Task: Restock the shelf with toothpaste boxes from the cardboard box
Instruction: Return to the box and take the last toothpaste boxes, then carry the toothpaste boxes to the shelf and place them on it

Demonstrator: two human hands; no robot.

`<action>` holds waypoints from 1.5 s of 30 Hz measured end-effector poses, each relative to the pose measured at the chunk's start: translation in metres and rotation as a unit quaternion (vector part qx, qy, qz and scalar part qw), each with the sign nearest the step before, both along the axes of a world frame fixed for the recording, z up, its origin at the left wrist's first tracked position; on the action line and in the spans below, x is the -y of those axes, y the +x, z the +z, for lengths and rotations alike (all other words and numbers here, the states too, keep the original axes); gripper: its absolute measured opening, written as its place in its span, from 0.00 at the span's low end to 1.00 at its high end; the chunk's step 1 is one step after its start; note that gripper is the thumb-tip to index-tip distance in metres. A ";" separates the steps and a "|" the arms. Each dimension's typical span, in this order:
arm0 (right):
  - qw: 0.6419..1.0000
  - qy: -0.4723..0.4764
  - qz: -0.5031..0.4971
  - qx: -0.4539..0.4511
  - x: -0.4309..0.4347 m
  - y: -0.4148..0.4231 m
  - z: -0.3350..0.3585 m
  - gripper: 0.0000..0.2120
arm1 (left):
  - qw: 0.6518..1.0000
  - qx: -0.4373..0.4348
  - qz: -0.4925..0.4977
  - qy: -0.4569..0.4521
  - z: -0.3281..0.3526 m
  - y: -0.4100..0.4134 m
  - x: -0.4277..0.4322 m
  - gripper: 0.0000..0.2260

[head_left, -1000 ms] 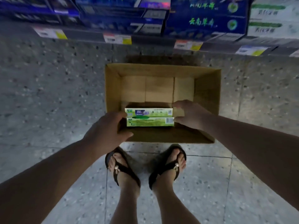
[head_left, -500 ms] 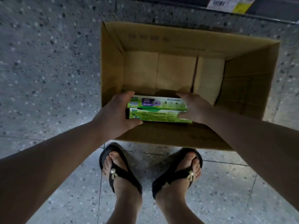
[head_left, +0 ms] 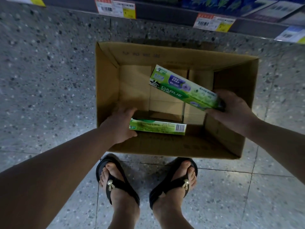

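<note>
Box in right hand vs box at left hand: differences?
The upper box, its end gripped by the right hand, is raised and tilted over the cardboard box; the lower box, in the left hand, lies level inside it. The upper box shows its purple DARLIE front; the lower box shows a barcode. Both long, green.

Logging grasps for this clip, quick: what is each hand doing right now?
Left hand: grips one end of the flat toothpaste box.
Right hand: grips the tilted toothpaste box by its end.
</note>
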State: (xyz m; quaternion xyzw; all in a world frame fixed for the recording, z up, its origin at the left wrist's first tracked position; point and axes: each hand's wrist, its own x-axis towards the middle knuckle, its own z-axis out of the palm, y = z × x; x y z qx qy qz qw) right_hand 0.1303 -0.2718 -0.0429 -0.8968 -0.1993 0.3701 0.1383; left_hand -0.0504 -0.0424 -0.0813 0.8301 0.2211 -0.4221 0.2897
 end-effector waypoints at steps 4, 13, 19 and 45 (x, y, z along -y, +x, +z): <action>1.000 -0.001 -0.023 -0.002 0.007 0.001 -0.007 0.25 | 0.996 -0.030 -0.078 0.010 -0.026 0.003 0.000 0.38; 0.998 0.037 -0.039 -0.019 0.006 -0.013 -0.012 0.24 | 0.996 0.046 -0.076 -0.003 -0.027 0.000 0.004 0.27; 0.998 0.055 -0.037 0.009 -0.012 -0.008 0.064 0.23 | 0.988 0.153 -0.014 -0.034 0.052 -0.017 -0.003 0.26; 0.954 0.227 0.195 0.024 -0.132 -0.057 0.621 0.22 | 0.821 0.418 0.389 0.010 0.613 -0.150 -0.021 0.18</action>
